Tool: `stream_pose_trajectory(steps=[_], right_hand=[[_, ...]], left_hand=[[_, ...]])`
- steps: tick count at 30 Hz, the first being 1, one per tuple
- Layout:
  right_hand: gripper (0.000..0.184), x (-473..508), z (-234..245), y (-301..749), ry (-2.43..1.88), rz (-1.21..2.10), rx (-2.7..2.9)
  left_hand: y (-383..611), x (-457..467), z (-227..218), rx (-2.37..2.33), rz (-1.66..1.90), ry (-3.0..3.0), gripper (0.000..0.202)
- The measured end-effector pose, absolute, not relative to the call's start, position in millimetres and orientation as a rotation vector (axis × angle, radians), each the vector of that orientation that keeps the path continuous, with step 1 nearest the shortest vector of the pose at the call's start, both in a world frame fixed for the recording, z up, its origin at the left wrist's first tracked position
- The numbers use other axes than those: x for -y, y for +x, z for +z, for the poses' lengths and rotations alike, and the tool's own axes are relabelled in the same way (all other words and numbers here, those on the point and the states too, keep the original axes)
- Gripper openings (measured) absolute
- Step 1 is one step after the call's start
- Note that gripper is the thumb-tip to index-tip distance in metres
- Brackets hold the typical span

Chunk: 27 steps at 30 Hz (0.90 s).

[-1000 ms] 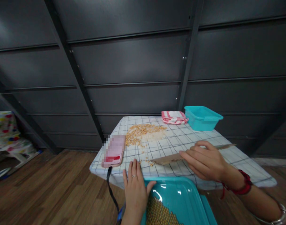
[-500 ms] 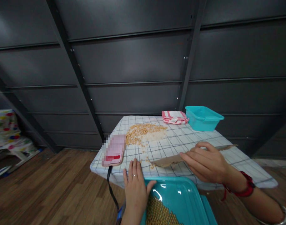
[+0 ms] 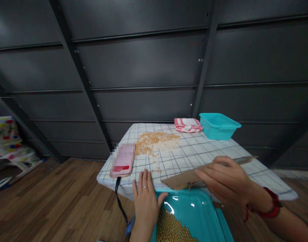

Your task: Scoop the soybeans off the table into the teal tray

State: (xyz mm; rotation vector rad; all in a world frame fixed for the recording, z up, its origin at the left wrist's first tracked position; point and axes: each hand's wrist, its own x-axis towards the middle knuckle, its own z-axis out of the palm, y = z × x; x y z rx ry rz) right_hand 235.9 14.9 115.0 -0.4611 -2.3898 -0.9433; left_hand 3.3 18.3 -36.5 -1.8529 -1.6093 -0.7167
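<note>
My right hand (image 3: 226, 179) grips a long torn strip of brown cardboard (image 3: 184, 178), held low along the table's front edge, just above the rim of a teal tub (image 3: 191, 201). My left hand (image 3: 145, 198) lies with fingers stretched out at the tub's left rim, fingertips on the tablecloth and thumb over the rim. Inside the tub is a heap of soybeans (image 3: 172, 228). On the checked tablecloth (image 3: 166, 164) lies a spread of yellow soybeans (image 3: 150, 139) beside a pale patch of white grains (image 3: 166, 145). A few loose beans dot the cloth near my left fingertips.
A pink phone (image 3: 123, 159) with a black strap lies at the table's left edge. At the back are a folded pink-and-white striped towel (image 3: 187, 125) and a second teal tub (image 3: 219, 127). A dark panelled wall (image 3: 143, 67) stands behind the table.
My right hand has drawn the cardboard strip toward me, from the cloth to the tub's rim. Loose beans at the table edge are gone from view. My left hand has stayed in place.
</note>
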Motion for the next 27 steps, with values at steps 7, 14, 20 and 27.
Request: stream_pose_trajectory(steps=[7,14,20,27], right_hand=[[0.024,-12.0,117.0,237.9,-0.443,-0.965,2.41],[0.024,-12.1,119.4,236.6,-0.451,-0.933,2.44],[0.023,-13.5,117.0,236.0,-0.493,-0.972,2.443],[0.023,-26.5,115.4,233.0,-0.5,-1.036,2.393]], left_hand=[[3.3,-17.2,-33.5,1.614,-0.739,-1.878,0.075],[4.3,-16.8,-32.0,1.598,-0.746,-1.874,0.076],[4.0,-16.7,-32.1,1.62,-0.739,-1.885,0.076],[4.3,-15.6,-29.1,1.608,-0.723,-1.866,0.076]])
